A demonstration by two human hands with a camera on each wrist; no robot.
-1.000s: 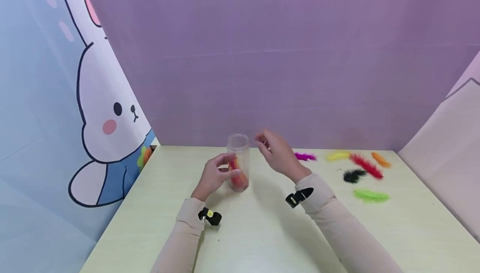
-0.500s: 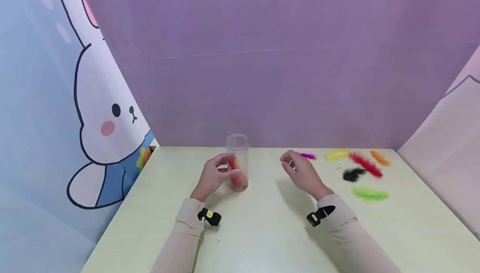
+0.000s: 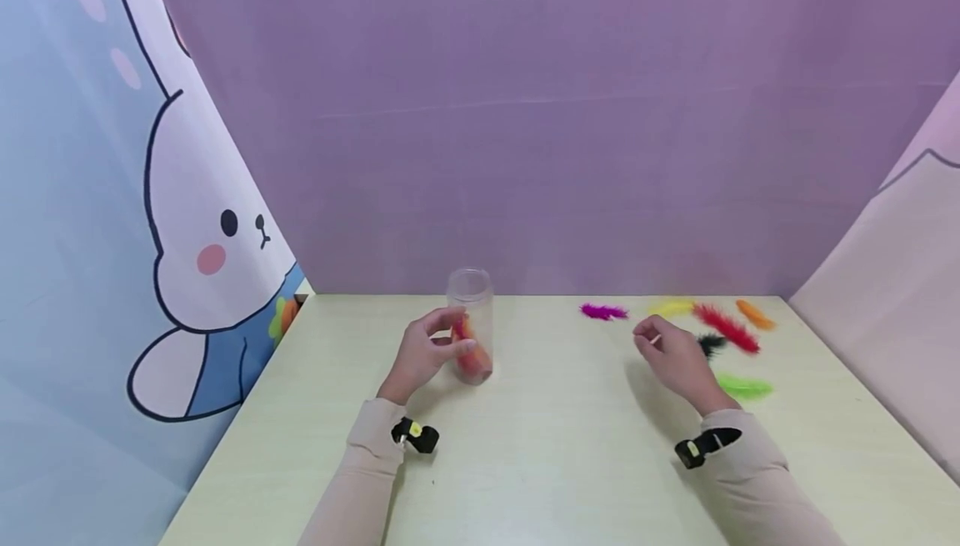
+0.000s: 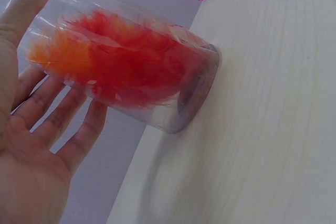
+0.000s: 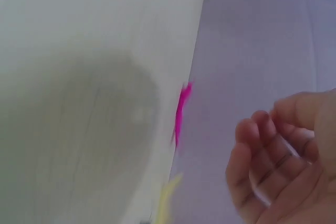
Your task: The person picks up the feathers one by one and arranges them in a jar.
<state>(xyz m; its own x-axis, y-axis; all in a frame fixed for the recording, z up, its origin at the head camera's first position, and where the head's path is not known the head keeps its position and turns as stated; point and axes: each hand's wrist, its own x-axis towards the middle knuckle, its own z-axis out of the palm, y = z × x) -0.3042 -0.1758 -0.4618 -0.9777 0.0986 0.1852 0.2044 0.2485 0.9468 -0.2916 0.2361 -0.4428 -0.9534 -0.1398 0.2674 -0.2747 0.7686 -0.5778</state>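
Note:
A clear plastic jar (image 3: 483, 313) stands upright on the table, its top uncovered. Red and orange feathers (image 4: 126, 59) lie inside its lower part. My left hand (image 3: 425, 352) holds the jar from the left, thumb on one side and fingers round the other. My right hand (image 3: 678, 363) hovers over the table beside the loose feathers, its fingers loosely curled with nothing between them. Nearest to it are a black feather (image 3: 711, 344), partly hidden behind the hand, a yellow feather (image 3: 672, 307) and a green feather (image 3: 744, 387), partly covered by the wrist.
A magenta feather (image 3: 603, 312) lies near the table's back edge, between jar and right hand. Farther right are a red feather (image 3: 726, 328) and an orange feather (image 3: 755, 314). A purple cloth wall (image 3: 555, 154) rises behind the pale table (image 3: 555, 463).
My right hand has moved right, from beside the jar's top to the loose feathers, uncovering the magenta feather. My left hand has kept its hold on the jar.

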